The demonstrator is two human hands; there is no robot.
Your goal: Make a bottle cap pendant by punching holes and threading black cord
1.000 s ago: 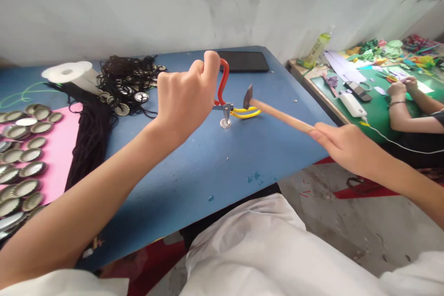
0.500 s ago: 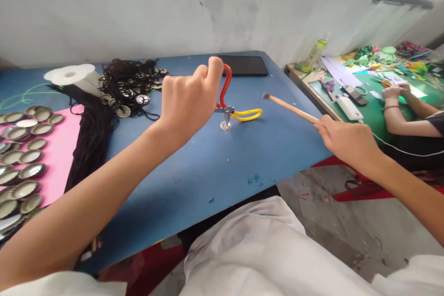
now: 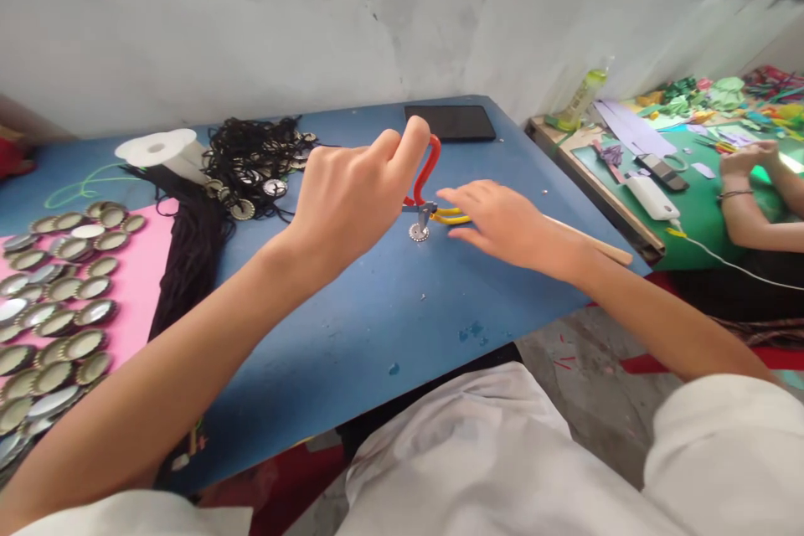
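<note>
My left hand [image 3: 355, 193] is closed around a pair of spread scissors [image 3: 428, 172] with one red and one yellow handle. One metal blade points down onto a flattened bottle cap [image 3: 418, 232] on the blue table [image 3: 352, 327]. My right hand [image 3: 512, 222] is open, fingers stretched out beside the yellow handle. Behind it, the wooden handle of a hammer-like tool [image 3: 603, 246] lies on the table; its head is hidden by the hand.
Bottle caps [image 3: 63, 289] cover a pink sheet [image 3: 147, 268] at left, beside black cords [image 3: 196, 260] and a white spool [image 3: 163, 152]. A dark phone-like slab [image 3: 450, 124] lies at the back. At right, another person's hands [image 3: 747, 163] are above a green table [image 3: 709, 222].
My right hand has let go of the wooden-handled tool and moved left to the scissors' yellow handle. My left hand keeps its grip. The view has shifted slightly.
</note>
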